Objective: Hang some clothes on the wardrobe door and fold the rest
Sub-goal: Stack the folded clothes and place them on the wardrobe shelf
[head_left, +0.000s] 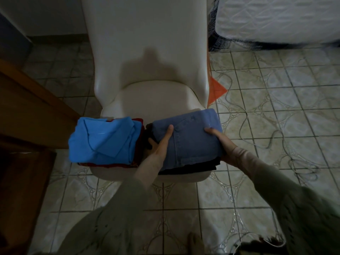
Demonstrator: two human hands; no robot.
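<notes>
Folded blue-grey trousers (189,137) sit on top of a dark folded garment (191,167) at the front right of a cream chair's seat (156,96). The left hand (160,142) holds the stack's left edge, its thumb laid straight along the top of the trousers and its fingers curled down the side against the dark cloth. The right hand (219,138) holds the right edge, thumb on top and the other fingers hidden beneath or behind the cloth; so each grip is closed on the stack from its own side. Both arms wear pale long sleeves.

Just beside this stack, on the seat's front left, lies a bright blue folded shirt (103,140) on top of a dark red garment (110,165), whose edge shows beneath and at the right. The two stacks are near each other, with a narrow gap between.

Around the chair is a patterned tile floor (266,111). A thin cord (257,133) trails across it to the right. An orange cloth corner (216,91) shows behind the chair's right side. A quilted mattress (276,17) is at upper right, and wooden furniture (27,111) stands at left.
</notes>
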